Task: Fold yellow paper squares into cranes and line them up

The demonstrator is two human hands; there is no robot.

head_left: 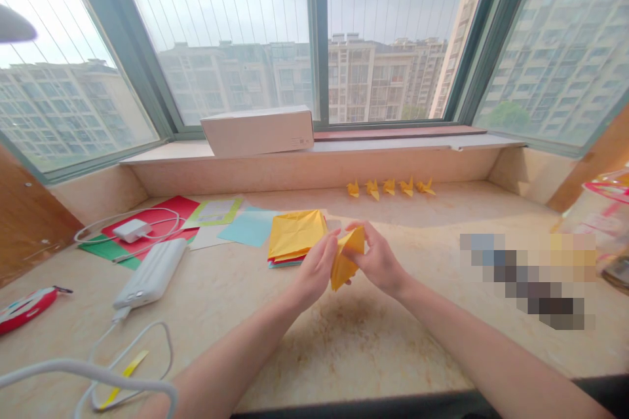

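Between my two hands, above the counter, is a partly folded piece of yellow origami paper (346,262). My left hand (319,263) grips its left side, fingers pressed together against it. On the opposite side, my right hand (379,258) pinches the upper right edge, with some fingertips hidden behind the paper. Just left of the hands lies a stack of creased paper squares (296,234), yellow on top with red and blue edges below. Farther back, several small yellow paper cranes (389,187) stand in a row by the wall.
At left lie coloured sheets (253,226), a white charger (132,230) with its cable, a white power bank (150,275) and a red cutter (29,308). A white box (258,132) rests on the window ledge. A clear plastic container (607,216) and a blurred-out patch are at right.
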